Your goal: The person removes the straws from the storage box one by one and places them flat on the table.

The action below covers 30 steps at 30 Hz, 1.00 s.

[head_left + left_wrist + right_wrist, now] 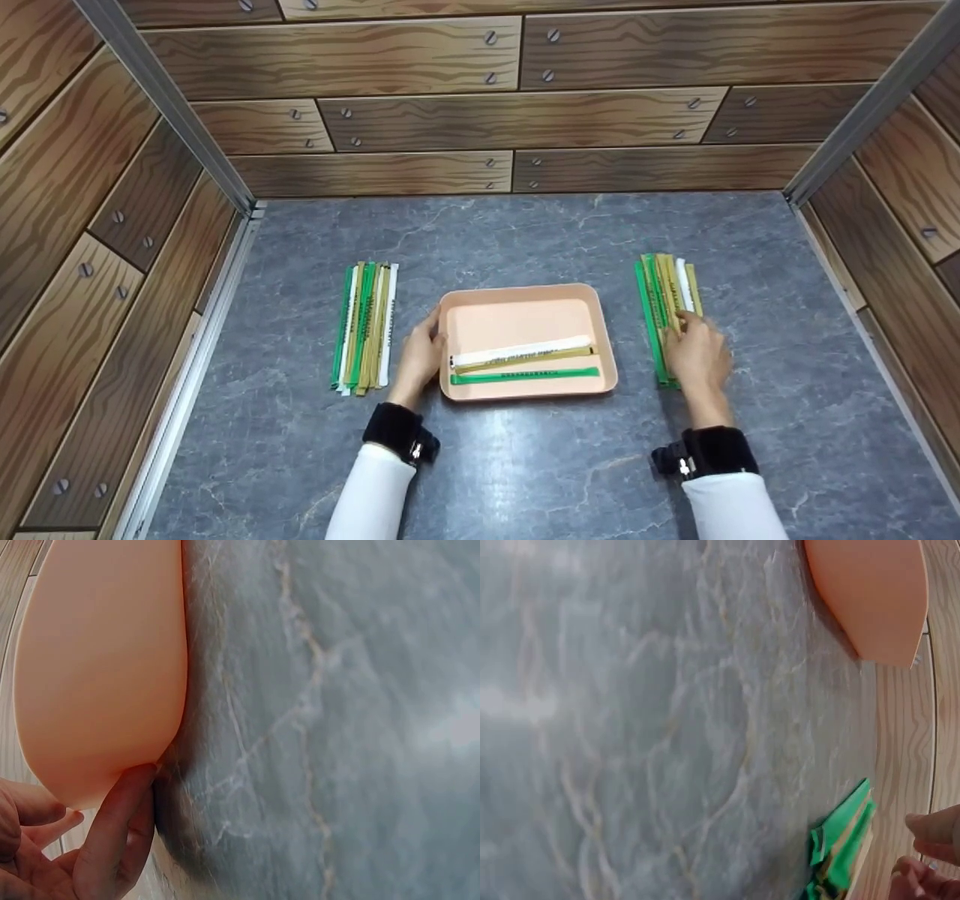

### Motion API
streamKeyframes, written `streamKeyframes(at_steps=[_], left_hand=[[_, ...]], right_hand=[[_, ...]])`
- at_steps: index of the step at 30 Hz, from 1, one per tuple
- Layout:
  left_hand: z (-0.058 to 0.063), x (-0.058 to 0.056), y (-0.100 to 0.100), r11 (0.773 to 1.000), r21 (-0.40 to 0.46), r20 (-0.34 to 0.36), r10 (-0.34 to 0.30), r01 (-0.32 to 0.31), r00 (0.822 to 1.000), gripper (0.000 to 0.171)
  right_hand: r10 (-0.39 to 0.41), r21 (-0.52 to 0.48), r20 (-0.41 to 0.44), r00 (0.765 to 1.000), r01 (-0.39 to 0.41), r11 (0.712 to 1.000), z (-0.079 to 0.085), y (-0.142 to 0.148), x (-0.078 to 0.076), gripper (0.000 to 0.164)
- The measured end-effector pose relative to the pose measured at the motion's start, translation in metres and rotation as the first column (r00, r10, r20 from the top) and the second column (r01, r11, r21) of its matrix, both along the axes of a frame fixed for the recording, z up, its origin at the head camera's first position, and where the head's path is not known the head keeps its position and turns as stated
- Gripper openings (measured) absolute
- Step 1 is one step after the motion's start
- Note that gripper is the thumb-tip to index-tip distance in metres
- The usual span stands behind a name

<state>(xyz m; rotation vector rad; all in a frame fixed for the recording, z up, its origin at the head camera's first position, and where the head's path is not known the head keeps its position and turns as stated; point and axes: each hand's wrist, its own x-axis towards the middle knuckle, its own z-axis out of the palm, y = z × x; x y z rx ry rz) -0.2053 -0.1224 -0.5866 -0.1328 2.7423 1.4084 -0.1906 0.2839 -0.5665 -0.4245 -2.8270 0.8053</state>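
Note:
A shallow peach tray (525, 319) stands mid-table with three slim printed stick packets in it: white (517, 351), gold (525, 361) and green (525, 376). My left hand (421, 356) grips its left side; in the left wrist view the fingers (112, 832) press the outer wall near a corner. Over a pile of green, gold and white stick packets (654, 300) at the right is my right hand (699, 352), fingertips close to the upper packets. The right wrist view shows its thumb and fingers loosely bent beside green packets (844, 840), nothing visible between them.
Another pile of mixed green, gold and white stick packets (365, 326) lies left of the tray. The grey marbled table (495, 465) is bounded by wood-patterned walls (427, 124) at the back and both sides, with metal rails along the corners.

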Motion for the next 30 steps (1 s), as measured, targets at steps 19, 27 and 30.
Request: streamKeyframes(at_steps=[19,27,30], left_hand=[[-0.001,-0.002,0.0,1.0,-0.023,0.007,-0.003,0.003,1.0,0.053],[0.0,-0.001,0.0,1.0,-0.02,0.017,0.002,-0.002,1.0,0.053],[0.0,-0.001,0.0,1.0,-0.011,0.02,0.001,-0.001,1.0,0.053]], right_hand=[[0.736,-0.046,0.01,0.677,-0.735,0.677,-0.001,-0.098,0.004,0.024],[0.744,0.034,0.134,0.654,-0.754,0.657,-0.007,-0.106,0.0,0.024],[0.743,0.078,0.141,0.655,-0.755,0.651,-0.01,-0.106,-0.001,0.022]])
